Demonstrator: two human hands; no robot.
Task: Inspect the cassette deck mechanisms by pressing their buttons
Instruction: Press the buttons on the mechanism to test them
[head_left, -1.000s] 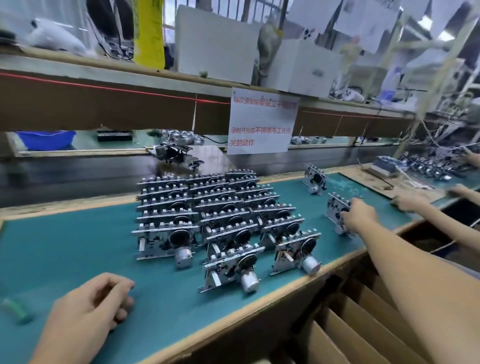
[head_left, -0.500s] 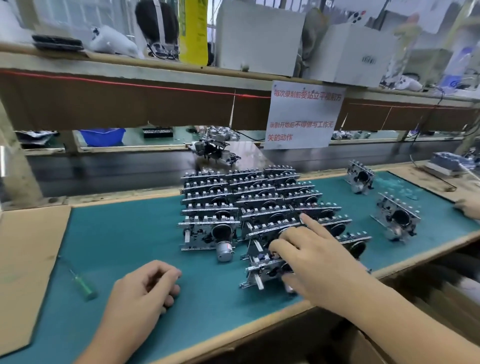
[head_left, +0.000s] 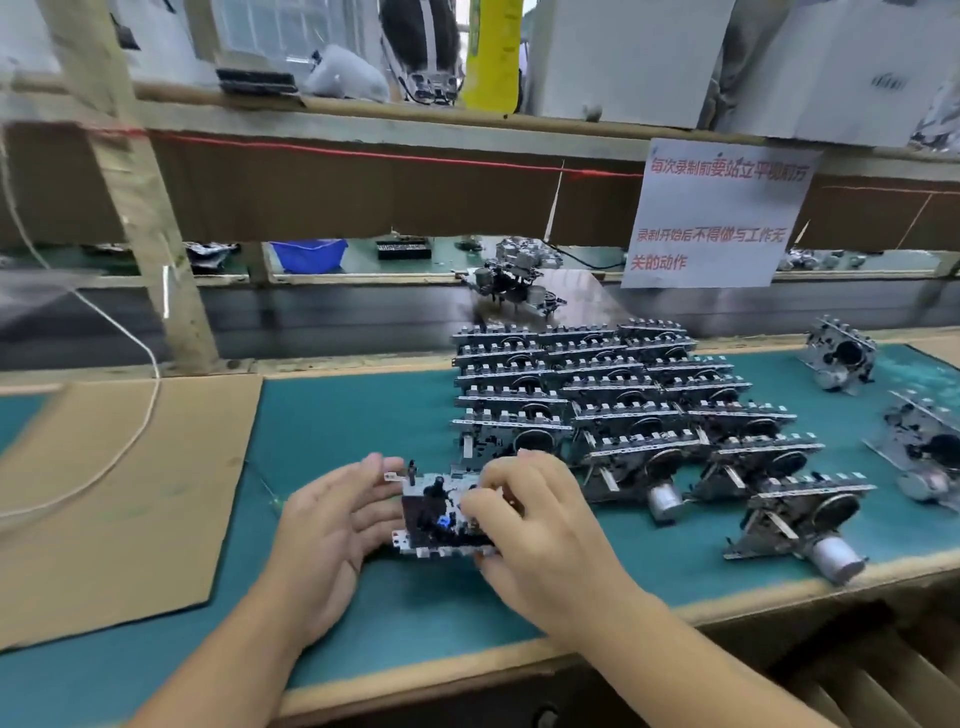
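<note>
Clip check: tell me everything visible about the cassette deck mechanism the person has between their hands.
The held cassette deck mechanism is a flat metal chassis with a dark face, small black upright parts and a pale perforated edge, blurred in detail. It sits low over the green mat, left of the stacked mechanisms; whether it rests on the mat is unclear. The right hand curls over its right side, covering it; the left hand touches its left edge with fairly straight fingers.

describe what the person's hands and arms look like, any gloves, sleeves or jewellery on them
Both are bare. The left hand and right hand wear no gloves, and no rings show on the fingers that are visible. Both forearms are uncovered right down to the bottom edge of the picture, with no sleeve, watch, wrist strap or bracelet in sight. No markings or cables on either arm.
</note>
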